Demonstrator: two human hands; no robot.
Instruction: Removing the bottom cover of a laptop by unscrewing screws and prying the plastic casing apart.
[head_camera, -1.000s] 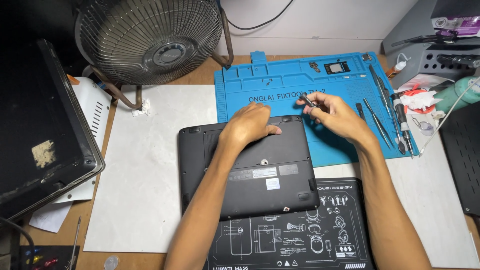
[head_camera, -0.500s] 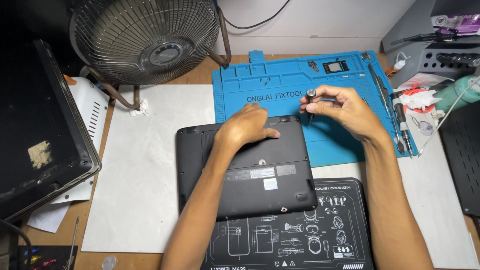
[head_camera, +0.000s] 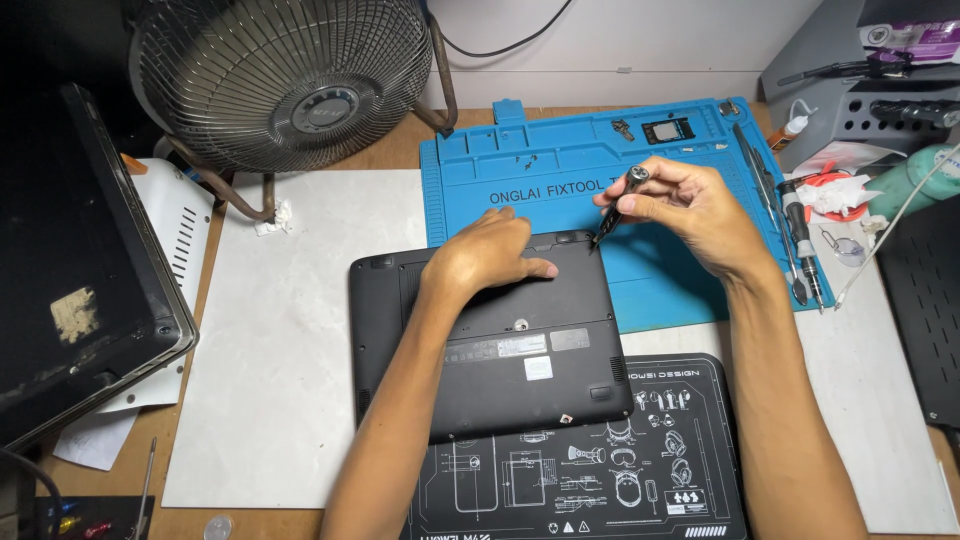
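Observation:
A black laptop (head_camera: 500, 345) lies bottom side up in the middle of the desk. My left hand (head_camera: 485, 255) rests flat on its far edge, fingers pointing right. My right hand (head_camera: 690, 210) grips a small dark screwdriver (head_camera: 620, 205) between thumb and fingers. The driver is tilted, and its tip points down at the laptop's far right corner, over the blue repair mat (head_camera: 600, 170).
A metal fan (head_camera: 285, 75) stands at the back left. Another dark device (head_camera: 70, 260) lies at the left edge. A black printed mat (head_camera: 600, 460) lies in front. Several tools (head_camera: 790, 225) line the blue mat's right side, by a grey rack (head_camera: 880, 110).
My right hand has brought the screwdriver from above the blue mat down to the laptop's far right corner. My left hand has stayed on the laptop's far edge.

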